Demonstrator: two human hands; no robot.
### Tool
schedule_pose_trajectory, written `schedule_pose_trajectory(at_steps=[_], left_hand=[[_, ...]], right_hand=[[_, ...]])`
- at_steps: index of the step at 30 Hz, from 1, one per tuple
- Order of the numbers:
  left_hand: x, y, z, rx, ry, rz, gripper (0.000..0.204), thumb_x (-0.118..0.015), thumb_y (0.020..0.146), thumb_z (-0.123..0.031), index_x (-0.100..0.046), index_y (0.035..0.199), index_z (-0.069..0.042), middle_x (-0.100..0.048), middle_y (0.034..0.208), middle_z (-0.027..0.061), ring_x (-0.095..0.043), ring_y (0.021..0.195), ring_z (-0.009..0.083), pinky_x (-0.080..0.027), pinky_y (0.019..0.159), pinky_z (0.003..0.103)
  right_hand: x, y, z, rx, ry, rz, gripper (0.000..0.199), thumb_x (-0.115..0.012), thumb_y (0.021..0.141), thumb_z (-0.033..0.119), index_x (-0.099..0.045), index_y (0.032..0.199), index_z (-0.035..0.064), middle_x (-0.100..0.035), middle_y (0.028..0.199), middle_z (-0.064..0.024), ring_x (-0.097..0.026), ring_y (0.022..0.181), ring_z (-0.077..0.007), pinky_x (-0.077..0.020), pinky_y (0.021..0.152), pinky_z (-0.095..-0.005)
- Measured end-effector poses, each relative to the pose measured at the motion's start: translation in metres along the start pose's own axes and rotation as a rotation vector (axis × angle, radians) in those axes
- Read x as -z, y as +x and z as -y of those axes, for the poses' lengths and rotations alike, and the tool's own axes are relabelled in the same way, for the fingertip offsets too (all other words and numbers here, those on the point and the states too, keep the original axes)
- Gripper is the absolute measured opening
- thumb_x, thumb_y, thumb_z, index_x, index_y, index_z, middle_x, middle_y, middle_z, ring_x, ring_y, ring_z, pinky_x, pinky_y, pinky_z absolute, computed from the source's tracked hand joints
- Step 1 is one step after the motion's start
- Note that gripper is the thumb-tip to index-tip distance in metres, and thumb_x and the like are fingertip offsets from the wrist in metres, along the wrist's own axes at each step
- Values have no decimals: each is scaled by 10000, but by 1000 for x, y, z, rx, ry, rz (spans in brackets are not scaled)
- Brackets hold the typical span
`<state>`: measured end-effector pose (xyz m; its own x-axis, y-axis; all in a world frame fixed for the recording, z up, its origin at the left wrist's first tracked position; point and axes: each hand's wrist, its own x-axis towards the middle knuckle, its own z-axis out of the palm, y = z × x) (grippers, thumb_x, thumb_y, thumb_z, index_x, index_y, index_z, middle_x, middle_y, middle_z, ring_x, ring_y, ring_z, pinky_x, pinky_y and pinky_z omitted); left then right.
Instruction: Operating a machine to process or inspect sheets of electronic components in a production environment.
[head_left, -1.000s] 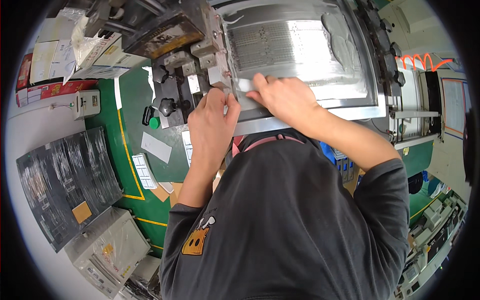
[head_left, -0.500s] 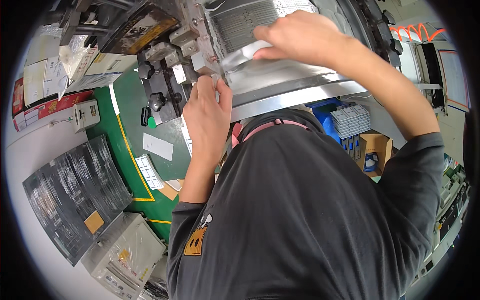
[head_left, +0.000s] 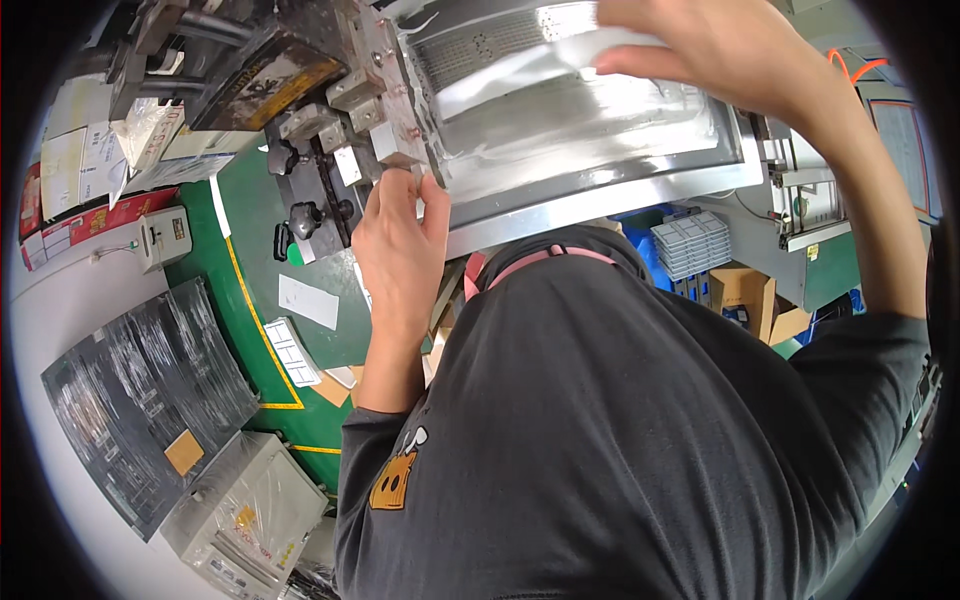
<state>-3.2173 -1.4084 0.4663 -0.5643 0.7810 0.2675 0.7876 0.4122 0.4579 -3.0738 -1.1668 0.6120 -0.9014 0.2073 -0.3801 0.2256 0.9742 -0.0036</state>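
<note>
A shiny metal machine plate (head_left: 600,190) with a perforated panel fills the top middle. My left hand (head_left: 398,240) rests against its lower left corner, fingers curled on the edge near the metal clamp blocks (head_left: 345,100). My right hand (head_left: 720,50) is raised over the plate's upper right part and pinches a thin clear film sheet (head_left: 540,75) that stretches leftward across the plate. My dark grey top fills the lower right.
Black knobs and brackets (head_left: 300,215) sit left of the plate on a green floor (head_left: 250,300) with yellow lines. Wrapped dark stacks (head_left: 140,390) and a pale box (head_left: 250,520) lie lower left. Grey trays (head_left: 695,245) and cardboard boxes (head_left: 755,295) stand at right.
My right hand has lifted up and to the right, pulling the clear film away across the plate. My left hand stayed at the plate's lower left corner.
</note>
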Motion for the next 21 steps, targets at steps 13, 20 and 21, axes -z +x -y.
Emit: schedule_pose_trajectory(at_steps=[13, 20, 21], left_hand=[[-13, -21, -7, 94, 130, -100, 147, -638, 869, -153, -539, 867, -44, -570, 689, 84, -573, 518, 259, -448, 464, 334], [-2, -70, -12, 290, -56, -152, 119, -678, 831, -98, -583, 887, -54, -477, 607, 41, -456, 453, 166, -371, 431, 302], [-1, -78, -13, 302, -47, -165, 119, -678, 831, -98, -583, 887, -54, -477, 607, 41, -456, 453, 166, -371, 431, 302]], right_hand=[[-147, -37, -23, -320, 2185, 624, 529, -309, 999, 500, -544, 877, 43, -304, 532, 73, -221, 379, -15, -154, 309, -174], [-145, -19, -16, -171, 1827, 374, 476, -323, 1010, 442, -537, 865, 42, -346, 530, 50, -286, 402, -51, -260, 369, -205], [-142, -17, -15, -182, 1651, 228, 447, -342, 1014, 411, -533, 856, 39, -359, 530, 43, -305, 412, -64, -288, 391, -216]])
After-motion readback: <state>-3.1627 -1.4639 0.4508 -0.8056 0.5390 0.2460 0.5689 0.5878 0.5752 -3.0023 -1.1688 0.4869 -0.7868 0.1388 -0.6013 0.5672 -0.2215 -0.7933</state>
